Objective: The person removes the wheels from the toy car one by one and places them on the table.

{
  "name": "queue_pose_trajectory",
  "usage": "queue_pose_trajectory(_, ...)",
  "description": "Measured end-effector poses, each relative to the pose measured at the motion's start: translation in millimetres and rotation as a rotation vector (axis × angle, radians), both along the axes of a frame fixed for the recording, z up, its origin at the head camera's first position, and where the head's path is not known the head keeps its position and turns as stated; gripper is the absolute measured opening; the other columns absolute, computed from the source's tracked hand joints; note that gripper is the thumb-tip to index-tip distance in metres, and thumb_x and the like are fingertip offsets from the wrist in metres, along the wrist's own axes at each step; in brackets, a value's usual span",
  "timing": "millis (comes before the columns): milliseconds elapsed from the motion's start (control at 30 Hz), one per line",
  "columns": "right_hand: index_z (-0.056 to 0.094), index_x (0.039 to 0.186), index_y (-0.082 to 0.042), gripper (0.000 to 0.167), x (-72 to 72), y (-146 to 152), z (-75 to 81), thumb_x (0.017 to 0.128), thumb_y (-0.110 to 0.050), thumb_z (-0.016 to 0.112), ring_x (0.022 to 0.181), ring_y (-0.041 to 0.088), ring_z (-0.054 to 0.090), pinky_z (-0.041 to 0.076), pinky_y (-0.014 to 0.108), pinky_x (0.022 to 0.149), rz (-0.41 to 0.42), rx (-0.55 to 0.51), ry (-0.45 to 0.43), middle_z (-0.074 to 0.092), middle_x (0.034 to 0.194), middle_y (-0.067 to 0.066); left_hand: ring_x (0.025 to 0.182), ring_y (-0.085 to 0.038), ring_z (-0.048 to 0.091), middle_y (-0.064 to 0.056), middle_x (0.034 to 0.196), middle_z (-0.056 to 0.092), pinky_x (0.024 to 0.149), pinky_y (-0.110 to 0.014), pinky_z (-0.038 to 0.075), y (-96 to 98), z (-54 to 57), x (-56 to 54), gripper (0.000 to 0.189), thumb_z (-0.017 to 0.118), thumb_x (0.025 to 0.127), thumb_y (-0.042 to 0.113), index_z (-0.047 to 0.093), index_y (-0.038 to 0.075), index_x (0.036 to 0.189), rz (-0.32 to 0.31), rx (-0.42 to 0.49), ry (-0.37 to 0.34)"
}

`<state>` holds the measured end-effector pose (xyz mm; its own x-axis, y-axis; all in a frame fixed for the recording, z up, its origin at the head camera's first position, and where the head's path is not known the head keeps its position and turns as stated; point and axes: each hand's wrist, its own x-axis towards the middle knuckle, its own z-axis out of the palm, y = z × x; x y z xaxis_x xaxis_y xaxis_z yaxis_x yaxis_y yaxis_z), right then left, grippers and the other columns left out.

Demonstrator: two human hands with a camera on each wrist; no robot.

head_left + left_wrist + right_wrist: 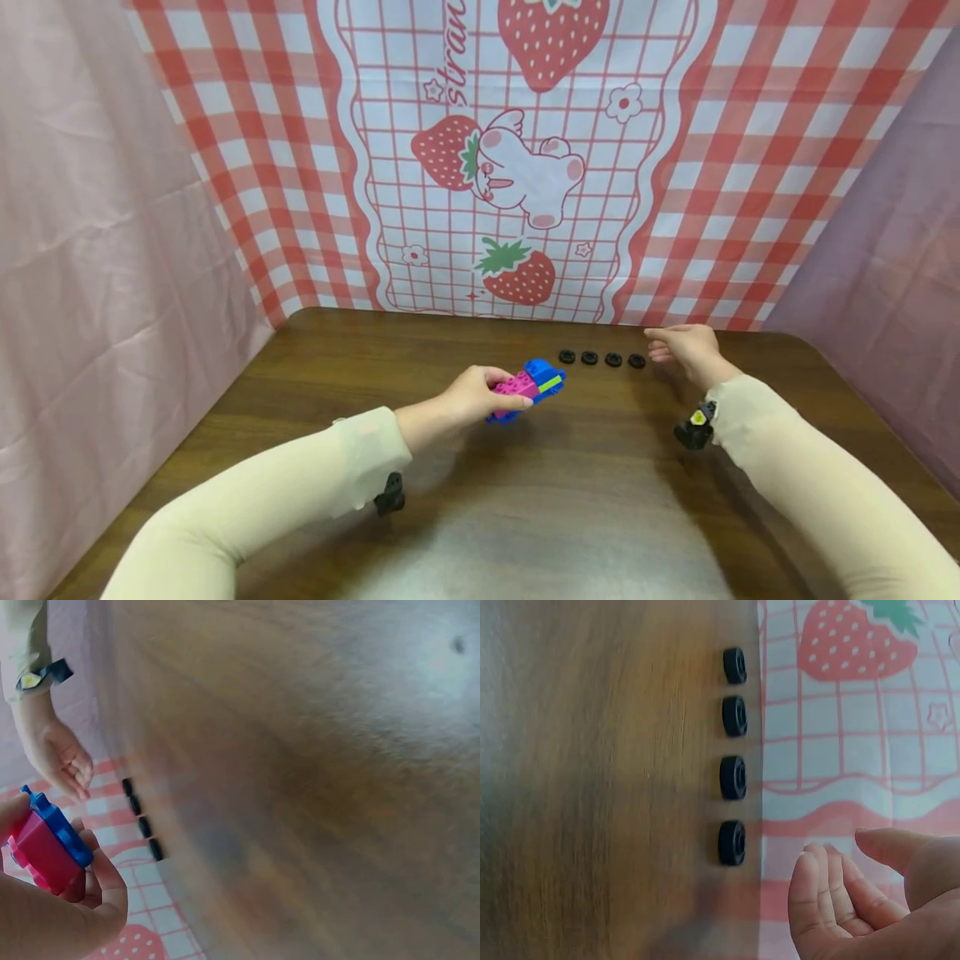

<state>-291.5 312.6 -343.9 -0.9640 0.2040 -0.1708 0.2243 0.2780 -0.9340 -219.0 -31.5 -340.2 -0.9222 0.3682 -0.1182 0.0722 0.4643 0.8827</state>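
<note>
My left hand [474, 395] grips a toy car built of bricks [517, 385], thumb on the near side and fingers on the far side. The car has a pink studded body, blue parts and a lime-green strip, and it is held above the table. In the left wrist view its pink body and blue base [62, 831] show between thumb and fingers. Several small black wheels [590, 358] lie in a row near the table's back edge. Just right of the row hovers my right hand [686, 348], fingers loosely bent and holding nothing. The rightmost wheel [733, 842] is nearest to it.
The brown wooden table [585, 500] has a shiny surface. Behind it hangs a red-and-white checked cloth [757, 125] with strawberry prints. Pale pink curtains [97, 250] hang at both sides. Each wrist carries a black strapped device [693, 430].
</note>
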Motion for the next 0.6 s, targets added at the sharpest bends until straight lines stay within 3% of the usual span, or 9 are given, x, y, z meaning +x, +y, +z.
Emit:
queue_pose_trajectory(267, 0.034, 0.139, 0.018, 0.071, 12.9, -19.4, 14.8, 0.095, -0.029, 0.062, 0.063, 0.004, 0.068, 0.058, 0.027, 0.072, 0.106, -0.021, 0.001, 0.069, 0.07, -0.005, 0.084, -0.015, 0.06, -0.008, 0.099, 0.068, 0.071, -0.025, 0.053, 1.4, 13.1, -7.2, 0.043, 0.081, 0.08, 0.027, 0.067, 0.004, 0.112, 0.047, 0.023, -0.019)
queue_pose_trajectory(433, 0.03, 0.143, 0.014, 0.075, 23.3, -43.8, 29.3, 0.094, -0.033, 0.062, 0.069, 0.005, 0.069, 0.057, 0.023, 0.072, 0.175, -0.092, -0.031, 0.069, 0.072, -0.006, 0.08, -0.013, 0.06, -0.009, 0.097, 0.068, 0.069, -0.024, 0.053, 1.7, 11.4, -8.6, 0.044, 0.082, 0.079, 0.025, 0.068, 0.001, 0.113, 0.068, 0.02, -0.004)
queue_pose_trajectory(600, 0.035, 0.142, 0.012, 0.074, 33.2, -71.1, 43.0, 0.093, -0.036, 0.064, 0.069, 0.007, 0.069, 0.057, 0.023, 0.072, 0.255, -0.078, -0.034, 0.07, 0.077, -0.003, 0.076, -0.011, 0.057, -0.01, 0.094, 0.069, 0.065, -0.02, 0.05, 2.4, 9.4, -10.0, 0.042, 0.083, 0.076, 0.021, 0.069, 0.0, 0.11, 0.103, 0.031, 0.059)
